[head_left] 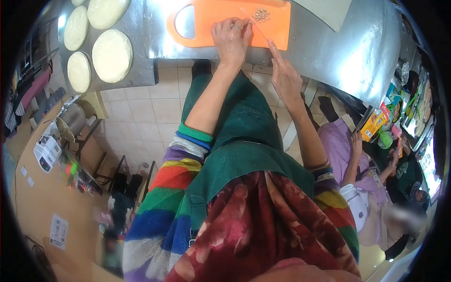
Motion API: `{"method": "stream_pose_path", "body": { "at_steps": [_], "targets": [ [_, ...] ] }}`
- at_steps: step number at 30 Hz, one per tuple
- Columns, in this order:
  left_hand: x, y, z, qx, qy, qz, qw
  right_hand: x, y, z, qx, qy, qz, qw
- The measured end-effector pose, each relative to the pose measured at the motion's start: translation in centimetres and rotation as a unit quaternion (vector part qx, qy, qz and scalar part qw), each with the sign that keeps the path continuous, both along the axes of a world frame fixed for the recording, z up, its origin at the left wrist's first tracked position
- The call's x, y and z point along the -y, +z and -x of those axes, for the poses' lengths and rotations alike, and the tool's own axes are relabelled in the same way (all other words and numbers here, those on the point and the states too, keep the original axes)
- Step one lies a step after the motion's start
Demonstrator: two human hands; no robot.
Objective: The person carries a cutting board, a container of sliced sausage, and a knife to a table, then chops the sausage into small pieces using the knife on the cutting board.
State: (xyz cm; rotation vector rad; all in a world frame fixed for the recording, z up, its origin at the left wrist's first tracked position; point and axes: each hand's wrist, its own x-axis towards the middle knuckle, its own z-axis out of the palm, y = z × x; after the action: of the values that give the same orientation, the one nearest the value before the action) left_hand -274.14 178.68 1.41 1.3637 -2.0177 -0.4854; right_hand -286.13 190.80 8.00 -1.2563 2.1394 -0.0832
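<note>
Firstly, at the near side, a green apron [244, 157] faces the metal table [324, 58]. At its edge, the right hand [287, 80] is partly closed around what appears to be the handle of a thin knife [257, 27], index finger extended; the grip itself is largely hidden. Farther in, on the orange cutting board [204, 28], the left hand [229, 40] is curled, fingertips down just beside the blade; whether it pinches anything cannot be determined. Small chopped pieces [261, 15] lie at the far right of the board; pale dough rounds [112, 55] are to the left. Risks: fingertips extended under the blade could be cut; a slick board could slide under side load; an abrupt sweep could scatter pieces.
</note>
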Motion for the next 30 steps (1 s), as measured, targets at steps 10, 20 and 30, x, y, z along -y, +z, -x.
{"method": "stream_pose_path", "body": {
  "at_steps": [10, 20, 30],
  "targets": [
    [0.1, -0.5, -0.2, -0.014, 0.0, 0.026, 1.0, -1.1, -0.6, 0.2, 0.123, -0.006, 0.225, 0.967],
    [0.2, -0.4, -0.2, -0.027, 0.009, 0.005, 1.0, -1.4, -0.7, 0.6, 0.117, 0.009, 0.218, 0.969],
    [0.4, -0.3, -0.4, -0.027, -0.003, -0.002, 1.0, -1.1, -0.3, 0.9, 0.127, 0.003, 0.202, 0.971]
  ]
}}
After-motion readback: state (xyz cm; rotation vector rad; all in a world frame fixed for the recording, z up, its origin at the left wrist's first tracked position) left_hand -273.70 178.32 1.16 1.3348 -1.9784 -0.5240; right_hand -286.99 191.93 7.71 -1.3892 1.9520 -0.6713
